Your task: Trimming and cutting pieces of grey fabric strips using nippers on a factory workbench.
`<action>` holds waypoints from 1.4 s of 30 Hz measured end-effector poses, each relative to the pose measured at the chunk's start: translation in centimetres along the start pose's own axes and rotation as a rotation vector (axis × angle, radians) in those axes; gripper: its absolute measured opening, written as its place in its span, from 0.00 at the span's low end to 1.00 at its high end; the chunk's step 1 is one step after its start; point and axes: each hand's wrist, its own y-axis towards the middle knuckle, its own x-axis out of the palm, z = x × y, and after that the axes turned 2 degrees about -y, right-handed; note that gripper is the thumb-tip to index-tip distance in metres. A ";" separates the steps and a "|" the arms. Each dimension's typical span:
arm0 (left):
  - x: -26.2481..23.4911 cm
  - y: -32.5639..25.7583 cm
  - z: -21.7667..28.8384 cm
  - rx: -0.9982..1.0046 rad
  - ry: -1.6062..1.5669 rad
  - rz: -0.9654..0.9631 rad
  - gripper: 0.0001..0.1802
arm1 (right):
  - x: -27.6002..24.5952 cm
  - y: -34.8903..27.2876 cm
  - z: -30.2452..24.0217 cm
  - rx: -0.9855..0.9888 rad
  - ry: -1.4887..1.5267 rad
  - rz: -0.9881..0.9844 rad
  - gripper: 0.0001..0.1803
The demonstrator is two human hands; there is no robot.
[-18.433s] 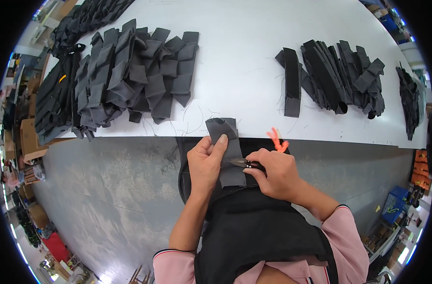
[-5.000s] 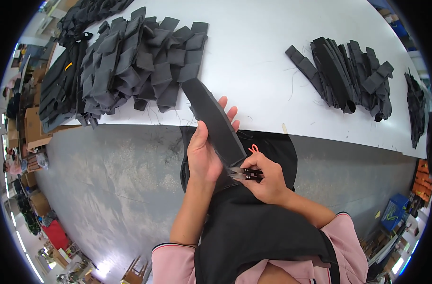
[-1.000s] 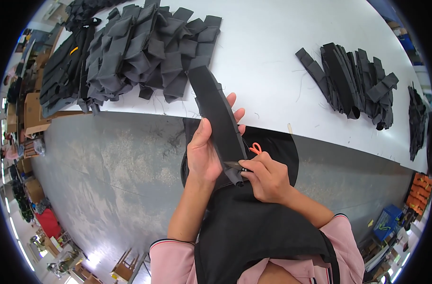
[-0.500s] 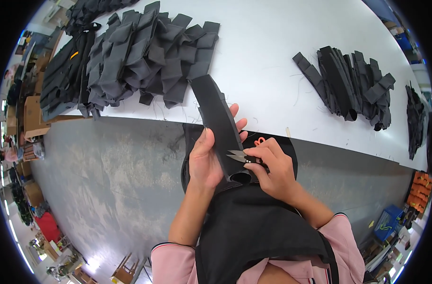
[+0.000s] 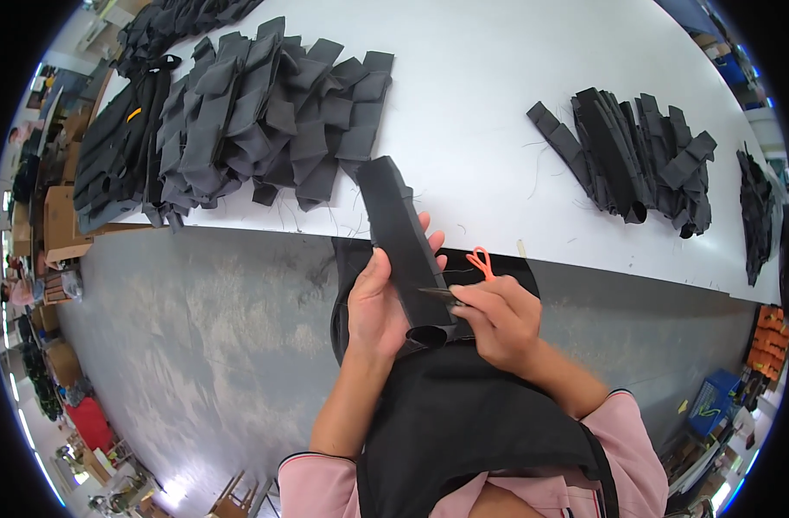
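Observation:
A long black fabric sleeve (image 5: 400,229), its round open end toward me, lies along the palm of my left hand (image 5: 377,298). My left thumb presses one side and the fingertips show at the other. In my right hand (image 5: 502,319) is a pair of thread snips (image 5: 437,292), with a coral-red loop (image 5: 481,262) sticking up behind the fingers. The snips' blades look closed and lie over the sleeve near its open end. My fingers cover most of the snips' body.
On the white table (image 5: 463,112), a big pile of dark grey fabric pieces (image 5: 265,121) lies at left, beside black pieces (image 5: 122,147) with an orange tab. A smaller bundle (image 5: 627,160) lies right, another dark bundle (image 5: 754,216) at the far right edge. Loose threads are scattered about.
The snips' blades have gone from spread to closed and turned edge-on. The sleeve has shifted slightly toward me, and the coral-red loop now stands higher above my right hand.

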 end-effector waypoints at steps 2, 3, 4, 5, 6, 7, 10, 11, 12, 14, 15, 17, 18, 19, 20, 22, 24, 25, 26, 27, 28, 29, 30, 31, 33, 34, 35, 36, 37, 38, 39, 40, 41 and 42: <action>-0.1 -0.1 0.2 0.012 0.044 0.033 0.29 | -1.1 -0.5 0.1 0.067 0.011 -0.073 0.14; 0.1 0.0 0.2 0.027 0.090 0.069 0.28 | -1.6 -0.8 0.2 0.136 0.022 -0.144 0.14; 0.2 0.1 0.2 0.042 0.136 0.105 0.27 | -1.9 -1.2 0.3 0.139 0.013 -0.138 0.14; -0.1 0.1 0.2 0.046 0.113 0.130 0.26 | -2.0 -1.6 0.5 0.185 0.034 -0.131 0.14; -0.1 0.0 0.3 0.041 0.113 0.129 0.26 | -2.2 -1.9 0.6 0.230 0.059 -0.128 0.14; -0.1 0.0 0.3 0.047 0.131 0.141 0.25 | -2.4 -1.9 0.7 0.233 0.057 -0.126 0.14; 0.2 0.0 0.3 0.055 0.143 0.163 0.25 | -2.5 -1.3 0.7 0.299 0.041 -0.099 0.14; 0.3 -0.1 0.3 0.047 0.133 0.156 0.25 | -2.2 -1.2 0.7 0.318 0.048 -0.119 0.14; 0.3 -0.3 0.3 0.042 0.122 0.151 0.25 | -2.1 -1.1 0.8 0.337 0.057 -0.142 0.15; 0.0 -0.4 0.4 0.023 0.077 0.128 0.25 | -2.1 -1.1 1.3 0.351 0.080 -0.180 0.14; -0.1 -0.3 0.4 0.005 0.031 0.103 0.25 | -2.1 -1.1 1.5 0.362 0.099 -0.219 0.14; -0.3 -0.2 0.5 -0.004 0.019 0.099 0.25 | -1.5 -1.7 2.0 0.561 0.382 -0.210 0.12; -0.4 -0.2 0.5 -0.011 0.006 0.100 0.25 | -1.2 -2.0 2.1 0.755 0.670 -0.202 0.11; -0.4 -0.3 0.5 -0.014 0.007 0.101 0.25 | -1.1 -2.0 2.1 0.758 0.671 -0.200 0.11; -0.3 -0.3 0.4 -0.019 0.002 0.109 0.25 | -1.0 -2.0 2.0 0.799 0.724 -0.179 0.11; -0.3 -0.3 0.5 -0.023 -0.003 0.118 0.25 | -1.0 -1.7 1.9 0.841 0.779 -0.160 0.11; -0.2 -0.3 0.5 -0.045 -0.013 0.120 0.25 | -1.1 -1.2 1.7 0.539 0.377 -0.215 0.11; -0.2 -0.3 0.5 -0.043 -0.013 0.121 0.25 | -1.2 -1.2 1.7 0.539 0.378 -0.217 0.11; -0.1 -0.3 0.5 -0.040 -0.004 0.128 0.25 | -1.2 -1.1 1.6 0.420 0.235 -0.191 0.12; 0.0 -0.4 0.5 -0.037 0.003 0.135 0.25 | -1.3 -1.1 1.5 0.301 0.092 -0.164 0.12; 0.1 -0.4 0.5 -0.038 0.003 0.135 0.25 | -1.3 -1.2 1.6 0.302 0.092 -0.165 0.12; 0.1 -0.4 0.5 -0.037 0.012 0.140 0.25 | -1.3 -1.2 1.7 0.236 0.038 -0.137 0.13; 0.2 -0.4 0.5 -0.035 0.021 0.144 0.25 | -1.2 -1.2 1.7 0.171 -0.015 -0.109 0.14; 0.1 -0.4 0.6 -0.035 0.021 0.145 0.25 | -1.4 -1.1 1.6 0.136 -0.041 -0.129 0.15; -0.1 -0.4 0.7 -0.054 0.011 0.142 0.25 | -1.7 -1.2 1.6 0.130 -0.059 -0.131 0.15; -0.1 -0.4 0.7 -0.054 0.011 0.143 0.25 | -1.8 -1.2 1.6 0.123 -0.077 -0.133 0.15; -0.1 -0.4 0.7 -0.054 0.024 0.132 0.25 | -1.8 -1.2 1.6 0.124 -0.076 -0.134 0.15; -0.1 -0.4 0.7 -0.055 0.037 0.121 0.25 | -1.8 -1.2 1.6 0.097 -0.087 -0.129 0.15; 0.0 -0.4 0.7 -0.056 0.037 0.121 0.25 | -1.9 -1.1 1.6 0.069 -0.097 -0.125 0.15; 0.2 -0.5 0.6 -0.062 0.059 0.134 0.24 | -2.0 -1.0 1.5 0.071 -0.098 -0.125 0.15; 0.3 -0.5 0.6 -0.067 0.082 0.147 0.24 | -2.1 -0.8 1.4 0.066 -0.104 -0.134 0.15; 0.4 -0.5 0.6 -0.069 0.082 0.147 0.24 | -2.2 -0.7 1.4 0.061 -0.109 -0.144 0.15; 0.5 -0.5 0.6 -0.073 0.109 0.152 0.24 | -2.3 -0.6 1.4 0.063 -0.110 -0.144 0.15; 0.5 -0.6 0.5 -0.076 0.136 0.156 0.24 | -2.3 -0.5 1.4 0.050 -0.113 -0.165 0.16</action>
